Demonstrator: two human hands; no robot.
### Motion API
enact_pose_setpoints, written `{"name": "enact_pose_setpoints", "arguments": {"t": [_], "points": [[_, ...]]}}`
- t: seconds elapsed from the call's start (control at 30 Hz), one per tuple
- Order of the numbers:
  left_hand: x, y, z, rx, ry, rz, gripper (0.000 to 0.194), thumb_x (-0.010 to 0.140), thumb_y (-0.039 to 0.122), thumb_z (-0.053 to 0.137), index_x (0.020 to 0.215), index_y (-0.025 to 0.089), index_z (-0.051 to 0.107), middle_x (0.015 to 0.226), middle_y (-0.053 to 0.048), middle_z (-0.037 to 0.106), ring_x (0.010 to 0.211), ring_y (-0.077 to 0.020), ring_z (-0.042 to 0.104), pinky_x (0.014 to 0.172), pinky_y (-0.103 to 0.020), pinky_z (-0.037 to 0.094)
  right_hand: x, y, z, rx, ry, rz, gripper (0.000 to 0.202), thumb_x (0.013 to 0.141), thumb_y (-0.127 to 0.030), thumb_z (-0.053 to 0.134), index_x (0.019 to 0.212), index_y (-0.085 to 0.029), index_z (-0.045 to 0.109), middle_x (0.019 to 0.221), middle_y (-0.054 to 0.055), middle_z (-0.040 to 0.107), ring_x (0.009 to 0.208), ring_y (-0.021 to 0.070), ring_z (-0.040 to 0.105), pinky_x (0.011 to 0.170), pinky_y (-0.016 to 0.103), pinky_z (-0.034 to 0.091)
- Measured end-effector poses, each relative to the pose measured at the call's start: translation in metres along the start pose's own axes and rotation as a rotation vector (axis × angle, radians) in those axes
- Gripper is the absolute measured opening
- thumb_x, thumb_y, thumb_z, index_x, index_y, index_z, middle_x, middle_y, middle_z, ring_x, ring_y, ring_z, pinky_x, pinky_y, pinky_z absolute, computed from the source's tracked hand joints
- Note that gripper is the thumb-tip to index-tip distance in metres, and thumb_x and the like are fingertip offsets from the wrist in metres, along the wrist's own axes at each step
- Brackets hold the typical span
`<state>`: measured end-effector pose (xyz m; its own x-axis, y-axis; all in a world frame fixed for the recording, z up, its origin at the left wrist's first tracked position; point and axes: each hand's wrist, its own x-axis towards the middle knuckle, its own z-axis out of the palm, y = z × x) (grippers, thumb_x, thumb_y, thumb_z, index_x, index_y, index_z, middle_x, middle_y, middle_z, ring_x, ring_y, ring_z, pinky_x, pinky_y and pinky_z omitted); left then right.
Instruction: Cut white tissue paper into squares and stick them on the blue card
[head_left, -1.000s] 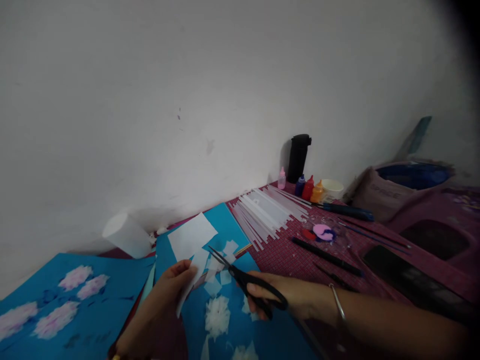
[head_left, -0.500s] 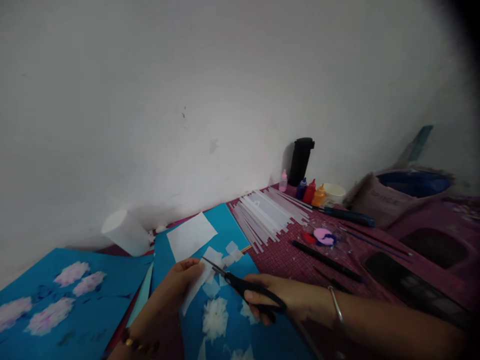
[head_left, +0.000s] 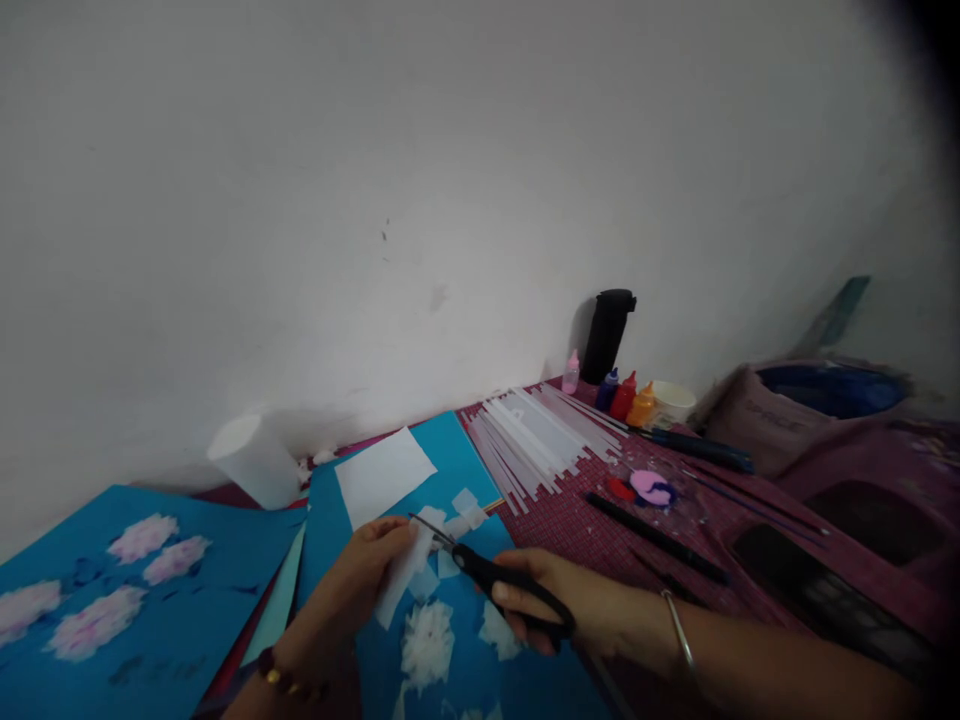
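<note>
My left hand (head_left: 375, 565) pinches a strip of white tissue paper (head_left: 401, 580) that hangs down over a blue sheet (head_left: 450, 450). In my right hand (head_left: 547, 595) are black-handled scissors (head_left: 495, 580), their blades at the upper part of the strip beside my left fingertips. Small cut tissue squares (head_left: 469, 507) lie on the blue sheet just beyond the blades. Below them sits a ruffled white tissue flower (head_left: 427, 643), and another tissue flower (head_left: 499, 630) is partly hidden by my right hand.
A white paper sheet (head_left: 382, 475) lies behind my hands. To the left are a paper roll (head_left: 255, 462) and a blue sheet with pinkish flowers (head_left: 97, 620). Rightward are glue sticks (head_left: 525, 440), paint bottles (head_left: 622, 397), a black tumbler (head_left: 609, 335), a paint palette (head_left: 651, 488) and a black pen (head_left: 656, 537).
The view has shifted slightly. The scissors stay by the strip, and their blades look a little closer together. Both hands keep their hold.
</note>
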<state>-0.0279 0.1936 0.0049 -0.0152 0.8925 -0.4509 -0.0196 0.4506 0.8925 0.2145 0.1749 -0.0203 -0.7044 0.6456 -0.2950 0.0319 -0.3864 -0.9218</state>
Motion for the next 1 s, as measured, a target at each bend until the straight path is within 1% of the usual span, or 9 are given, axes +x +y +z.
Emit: {"name": "enact_pose_setpoints", "arguments": {"t": [0.13, 0.2, 0.27, 0.37, 0.47, 0.57, 0.7, 0.9, 1.0], "points": [[-0.003, -0.005, -0.015, -0.04, -0.086, -0.052, 0.029, 0.058, 0.037, 0.079, 0.063, 0.016, 0.059, 0.048, 0.004, 0.054, 0.042, -0.0093, 0.045, 0.042, -0.022, 0.032, 0.002, 0.004, -0.002, 0.02, 0.032, 0.013, 0.059, 0.065, -0.07, 0.066, 0.083, -0.018, 0.044, 0.058, -0.009, 0.049, 0.037, 0.0026, 0.041, 0.036, 0.017, 0.029], [-0.005, -0.007, -0.022, -0.066, -0.104, -0.058, 0.03, 0.058, 0.036, 0.08, 0.062, 0.017, 0.056, 0.045, 0.006, 0.05, 0.039, -0.008, 0.041, 0.04, -0.021, 0.029, 0.002, 0.005, -0.003, 0.042, 0.0, 0.006, 0.059, 0.067, -0.07, 0.065, 0.083, -0.018, 0.044, 0.061, -0.007, 0.051, 0.042, 0.0035, 0.044, 0.04, 0.018, 0.032], [-0.005, -0.006, -0.025, -0.11, -0.081, -0.033, 0.031, 0.056, 0.035, 0.08, 0.062, 0.018, 0.055, 0.046, 0.005, 0.052, 0.04, -0.0087, 0.043, 0.04, -0.021, 0.031, 0.002, 0.005, -0.005, 0.086, -0.058, 0.0, 0.057, 0.071, -0.068, 0.064, 0.087, -0.017, 0.045, 0.066, -0.005, 0.053, 0.049, 0.0047, 0.049, 0.046, 0.018, 0.035], [-0.002, -0.002, -0.024, -0.191, 0.01, 0.047, 0.033, 0.051, 0.033, 0.081, 0.061, 0.018, 0.054, 0.049, 0.004, 0.055, 0.045, -0.0107, 0.049, 0.044, -0.022, 0.037, 0.001, 0.005, -0.007, 0.141, -0.108, 0.001, 0.057, 0.074, -0.065, 0.064, 0.095, -0.015, 0.047, 0.071, -0.003, 0.054, 0.053, 0.0058, 0.051, 0.051, 0.019, 0.037], [0.002, 0.001, -0.017, -0.245, 0.061, 0.104, 0.032, 0.053, 0.034, 0.08, 0.065, 0.019, 0.054, 0.056, 0.005, 0.057, 0.052, -0.0114, 0.053, 0.051, -0.023, 0.043, -0.001, 0.004, -0.008, 0.133, -0.113, 0.018, 0.06, 0.071, -0.066, 0.066, 0.097, -0.015, 0.048, 0.071, -0.002, 0.055, 0.053, 0.0067, 0.051, 0.052, 0.02, 0.038], [0.006, -0.001, -0.011, -0.237, 0.042, 0.099, 0.03, 0.054, 0.033, 0.079, 0.065, 0.019, 0.055, 0.056, 0.005, 0.056, 0.053, -0.0118, 0.053, 0.054, -0.024, 0.044, -0.002, 0.0, -0.008, 0.101, -0.123, 0.046, 0.061, 0.069, -0.068, 0.066, 0.094, -0.015, 0.048, 0.07, -0.002, 0.055, 0.053, 0.0074, 0.051, 0.051, 0.021, 0.038], [0.008, -0.009, -0.006, -0.135, -0.024, 0.054, 0.026, 0.055, 0.033, 0.079, 0.06, 0.016, 0.059, 0.052, 0.003, 0.056, 0.048, -0.0106, 0.049, 0.048, -0.022, 0.037, -0.002, -0.003, -0.007, 0.037, -0.145, 0.031, 0.061, 0.069, -0.07, 0.064, 0.09, -0.015, 0.047, 0.07, -0.003, 0.054, 0.051, 0.0062, 0.049, 0.05, 0.021, 0.036], [0.015, -0.018, -0.009, -0.035, -0.041, 0.036, 0.029, 0.056, 0.037, 0.078, 0.058, 0.016, 0.059, 0.046, 0.005, 0.05, 0.042, -0.0083, 0.04, 0.043, -0.022, 0.028, 0.0, -0.003, -0.006, -0.006, -0.149, 0.028, 0.056, 0.071, -0.065, 0.066, 0.089, -0.016, 0.045, 0.069, -0.003, 0.053, 0.05, 0.0051, 0.048, 0.049, 0.02, 0.036], [0.016, -0.019, -0.009, -0.013, -0.045, 0.034, 0.03, 0.057, 0.039, 0.078, 0.058, 0.016, 0.058, 0.046, 0.004, 0.05, 0.042, -0.0086, 0.04, 0.044, -0.022, 0.028, 0.0, -0.002, -0.006, -0.013, -0.142, 0.013, 0.055, 0.072, -0.064, 0.066, 0.088, -0.016, 0.045, 0.068, -0.004, 0.052, 0.049, 0.0044, 0.048, 0.047, 0.019, 0.036]]}}
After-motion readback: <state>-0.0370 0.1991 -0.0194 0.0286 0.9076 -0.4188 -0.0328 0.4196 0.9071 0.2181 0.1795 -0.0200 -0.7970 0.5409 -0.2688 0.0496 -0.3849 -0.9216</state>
